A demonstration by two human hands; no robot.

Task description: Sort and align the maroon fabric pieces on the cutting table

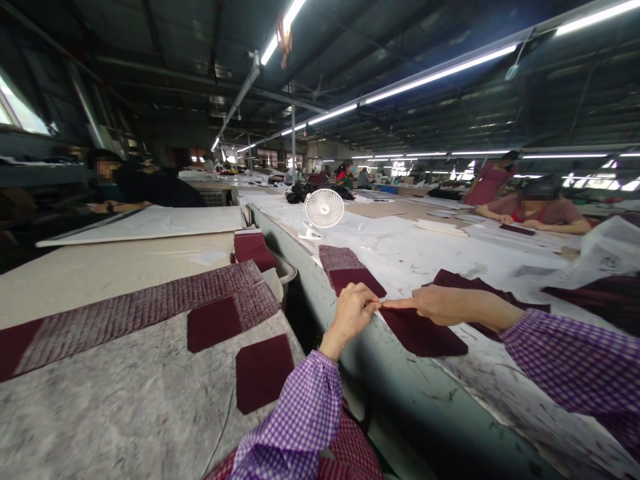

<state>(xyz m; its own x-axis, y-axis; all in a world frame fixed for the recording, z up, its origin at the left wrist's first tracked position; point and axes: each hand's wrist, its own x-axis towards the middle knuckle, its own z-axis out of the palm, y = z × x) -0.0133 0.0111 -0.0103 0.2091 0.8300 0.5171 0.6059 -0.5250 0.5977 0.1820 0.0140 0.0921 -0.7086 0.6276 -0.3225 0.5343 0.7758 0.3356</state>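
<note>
My left hand (353, 310) is curled, its fingertips pinching the near corner of a dark maroon fabric piece (423, 331) lying at the edge of the long white table (400, 253). Pressing flat on that same piece, my right hand (440, 303) points its stretched fingers left toward the left hand. Both sleeves are purple checked. Just beyond my left hand lies another maroon piece (356, 279) on a ribbed maroon piece (337, 257).
On the grey felt table at left lie a long ribbed maroon strip (130, 313) and two maroon patches (214, 323), (264, 372). A small white fan (323, 208) stands on the white table. People work at left (145, 187) and far right (537, 210).
</note>
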